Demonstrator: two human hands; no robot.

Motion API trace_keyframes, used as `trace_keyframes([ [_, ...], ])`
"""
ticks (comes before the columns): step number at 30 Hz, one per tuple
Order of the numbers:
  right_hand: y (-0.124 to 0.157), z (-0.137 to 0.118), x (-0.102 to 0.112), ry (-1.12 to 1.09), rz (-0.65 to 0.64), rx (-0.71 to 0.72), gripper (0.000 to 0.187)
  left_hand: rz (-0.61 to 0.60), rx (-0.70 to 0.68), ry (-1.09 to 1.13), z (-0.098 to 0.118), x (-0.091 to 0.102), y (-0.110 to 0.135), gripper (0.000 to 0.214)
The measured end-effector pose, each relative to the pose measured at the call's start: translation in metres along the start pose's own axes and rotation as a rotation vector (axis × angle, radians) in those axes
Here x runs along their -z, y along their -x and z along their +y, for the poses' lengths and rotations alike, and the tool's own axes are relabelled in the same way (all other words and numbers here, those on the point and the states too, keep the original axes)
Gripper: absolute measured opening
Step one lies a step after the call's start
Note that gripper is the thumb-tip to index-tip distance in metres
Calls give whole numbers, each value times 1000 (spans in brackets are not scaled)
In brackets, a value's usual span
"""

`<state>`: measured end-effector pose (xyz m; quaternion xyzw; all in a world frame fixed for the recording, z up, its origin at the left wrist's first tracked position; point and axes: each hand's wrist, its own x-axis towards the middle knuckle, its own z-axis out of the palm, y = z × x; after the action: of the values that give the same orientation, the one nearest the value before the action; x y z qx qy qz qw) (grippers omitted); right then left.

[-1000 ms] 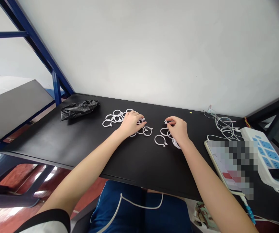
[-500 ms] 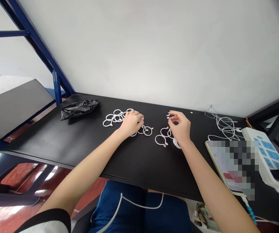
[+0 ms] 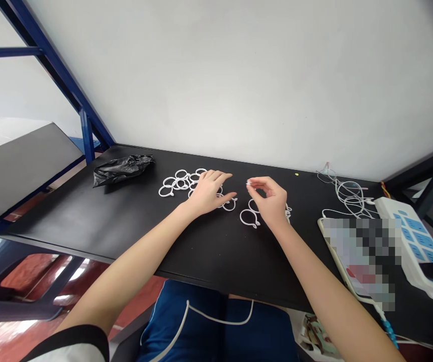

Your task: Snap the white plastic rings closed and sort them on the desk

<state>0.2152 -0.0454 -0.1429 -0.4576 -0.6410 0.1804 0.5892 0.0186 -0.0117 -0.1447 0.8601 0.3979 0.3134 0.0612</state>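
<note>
Several white plastic rings (image 3: 176,183) lie in a loose pile on the black table (image 3: 208,241). My left hand (image 3: 208,192) hovers over the pile's right end with its fingers stretched out and apart, holding nothing. My right hand (image 3: 268,197) is raised just above the table with thumb and fingertips pinched on a small white ring piece (image 3: 249,183) near its fingertips. More white rings (image 3: 249,218) lie under and just left of this hand.
A crumpled black plastic bag (image 3: 122,168) lies at the back left. White cables (image 3: 346,197), a tablet (image 3: 355,251) and a white-and-blue power strip (image 3: 414,241) crowd the right side. A blue steel frame (image 3: 84,125) rises at the left.
My right hand lifted off the table with a white piece pinched and moved left toward my left hand. My left hand rose off the ring pile and spread its fingers.
</note>
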Motion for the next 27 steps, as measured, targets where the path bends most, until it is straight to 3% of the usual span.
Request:
trace_keyframes([
  [3,2,-7,-6,-210,-52,-160,17,15,-75,90,5,-2,1,58],
  [8,1,-17,-7,-364,-92,-313,23,-2,-131,198,8,-3,1,42],
  [20,0,-17,-7,-513,-119,-423,22,-75,-94,349,17,1,3,37],
  [27,-2,-12,-6,-513,-67,-442,23,-29,-110,324,15,2,0,36],
])
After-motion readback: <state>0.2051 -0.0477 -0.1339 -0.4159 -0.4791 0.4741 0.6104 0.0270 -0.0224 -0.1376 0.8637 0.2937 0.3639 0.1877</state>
